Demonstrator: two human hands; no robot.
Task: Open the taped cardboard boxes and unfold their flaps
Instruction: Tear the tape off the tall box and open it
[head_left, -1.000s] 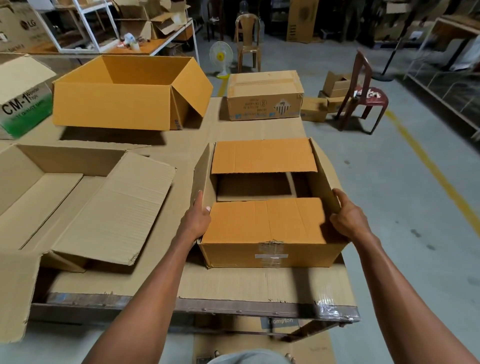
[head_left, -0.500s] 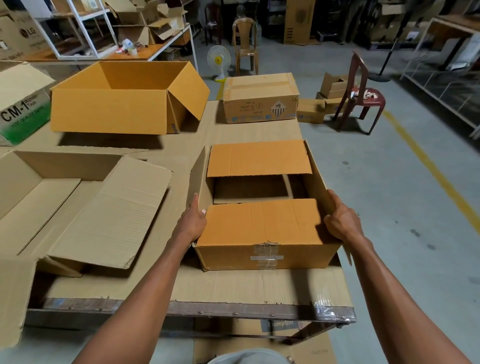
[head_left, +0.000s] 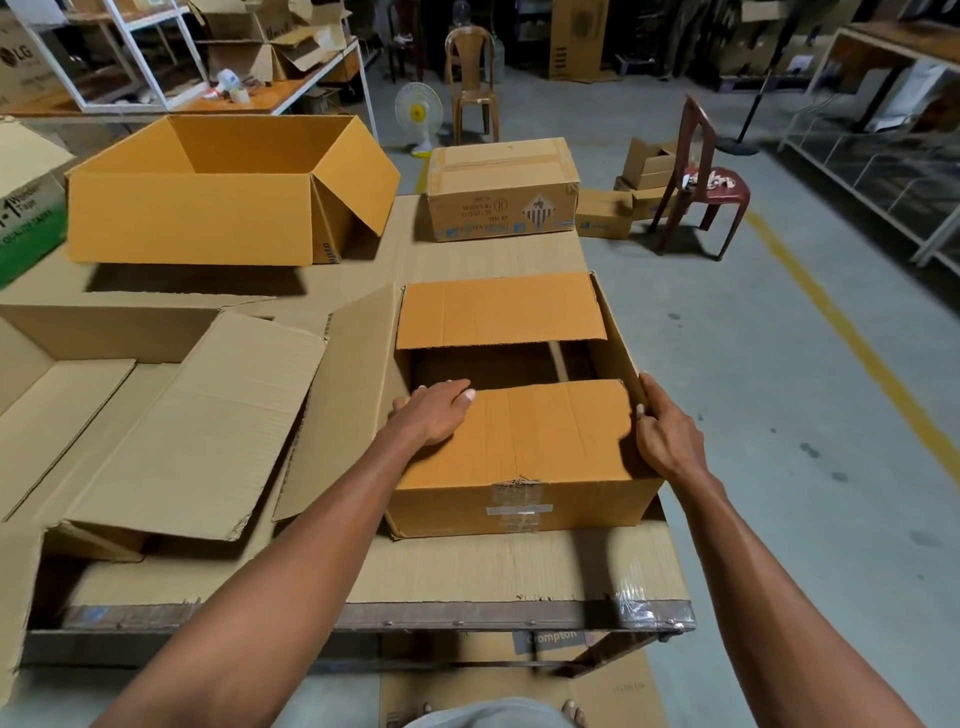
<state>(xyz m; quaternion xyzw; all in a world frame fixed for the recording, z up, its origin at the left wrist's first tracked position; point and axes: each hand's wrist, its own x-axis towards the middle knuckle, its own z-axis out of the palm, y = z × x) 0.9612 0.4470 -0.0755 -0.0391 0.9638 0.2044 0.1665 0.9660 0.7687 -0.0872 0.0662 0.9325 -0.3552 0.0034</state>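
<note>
At the near edge of a cardboard-covered counter (head_left: 519, 566), a person's left hand (head_left: 434, 415) lies flat, fingers straight, on the near flap (head_left: 540, 431) of a half-open box (head_left: 519, 499), while the right hand (head_left: 667, 434) curls its grip around the box's 3 o'clock side flap. At 9 o'clock lies a flattened carton (head_left: 182, 426) (flaps spread); farther off, at 11 o'clock, an open box (head_left: 192, 218), and at 12, a taped box (head_left: 501, 189).

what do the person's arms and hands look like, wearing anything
Both arms are bare up to the frame edge: no sleeves, gloves, watch or rings visible. The left hand and right hand show short, pale fingernails.
</note>
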